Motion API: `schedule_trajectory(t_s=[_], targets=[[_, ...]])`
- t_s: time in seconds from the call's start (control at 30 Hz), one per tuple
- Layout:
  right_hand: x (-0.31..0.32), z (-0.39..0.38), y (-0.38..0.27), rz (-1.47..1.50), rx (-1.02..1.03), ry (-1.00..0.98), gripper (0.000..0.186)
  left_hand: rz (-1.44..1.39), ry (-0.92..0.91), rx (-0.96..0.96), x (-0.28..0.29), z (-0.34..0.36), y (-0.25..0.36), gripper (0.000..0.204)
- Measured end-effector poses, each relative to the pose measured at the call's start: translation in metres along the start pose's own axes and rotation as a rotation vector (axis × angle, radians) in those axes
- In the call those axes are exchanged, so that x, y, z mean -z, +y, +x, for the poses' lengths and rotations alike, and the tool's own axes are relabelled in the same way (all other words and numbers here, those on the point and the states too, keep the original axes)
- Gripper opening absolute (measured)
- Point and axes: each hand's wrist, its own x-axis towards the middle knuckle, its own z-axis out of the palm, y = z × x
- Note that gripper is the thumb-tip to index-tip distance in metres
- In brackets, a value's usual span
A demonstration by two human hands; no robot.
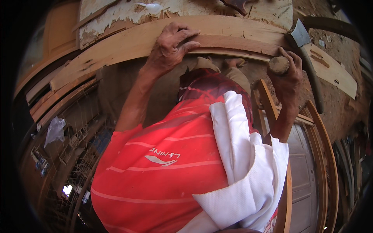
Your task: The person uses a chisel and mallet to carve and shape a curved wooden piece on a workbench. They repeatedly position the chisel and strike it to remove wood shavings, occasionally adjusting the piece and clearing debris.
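A long pale plank (128,42) crosses in front of me, with a narrower wooden strip (233,43) lying along its near edge. My left hand (169,47) is on the strip's left end, thumb and fingers curled around it. Toward the strip's right end, my right hand (292,72) is closed around a round-ended wooden piece (279,65). Its blunt end faces up, and the rest of it is hidden, so I cannot tell its kind. Just right of that hand lies a hatchet (299,35), its metal head on the plank and its dark curved handle hanging down past the edge.
A pale board (330,72) with cut slots extends at the right. Wooden frames (322,155) and a panelled door (299,178) stand at lower right. A small white plastic item (150,7) lies on the worn bench top. Wire mesh (74,143) fills the lower left.
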Motion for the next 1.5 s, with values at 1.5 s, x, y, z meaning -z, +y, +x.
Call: schedule_trajectory(t_s=[1.5], targets=[[-0.011, 0.001, 0.023, -0.033, 0.159, 0.062, 0.072, 0.114, 0.084, 0.066, -0.011, 0.001, 0.018, 0.029]])
